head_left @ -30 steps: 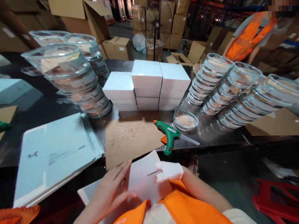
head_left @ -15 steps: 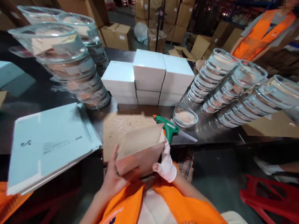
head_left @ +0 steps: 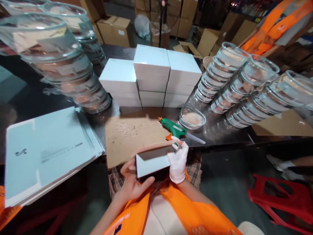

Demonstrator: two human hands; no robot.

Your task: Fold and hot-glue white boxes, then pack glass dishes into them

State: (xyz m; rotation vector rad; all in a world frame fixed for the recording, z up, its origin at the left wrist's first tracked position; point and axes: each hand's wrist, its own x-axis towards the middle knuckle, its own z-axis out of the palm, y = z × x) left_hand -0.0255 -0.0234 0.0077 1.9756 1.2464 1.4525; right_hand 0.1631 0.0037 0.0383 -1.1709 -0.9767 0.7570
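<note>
Between my hands, close to my lap, is a small cardboard box (head_left: pixel 154 164) with a pale blue-white outer face and a brown inside. My bare left hand (head_left: pixel 133 181) grips its left end, the thumb along the near side. On its right end my right hand (head_left: pixel 179 160), in a white glove, has its fingers closed round the edge. A green glue gun (head_left: pixel 173 127) with an orange trigger and a clear glue stick lies just beyond my right hand. Under its nozzle is a brown cardboard sheet (head_left: pixel 122 137) spotted with dried bits.
White boxes (head_left: pixel 151 65) stand stacked at the table's middle. Stacks of clear bowls (head_left: pixel 78 75) rise on the left, more bowls (head_left: pixel 225 71) on the right. Flat light-blue sheets (head_left: pixel 49 147) are piled at left. A red stool (head_left: pixel 281 195) and a person in an orange vest (head_left: pixel 274 29) are at right.
The box has been turned in my hands: its brown inner side faced me before, and now a pale outer face shows. My gloved hand has moved up onto its right edge.
</note>
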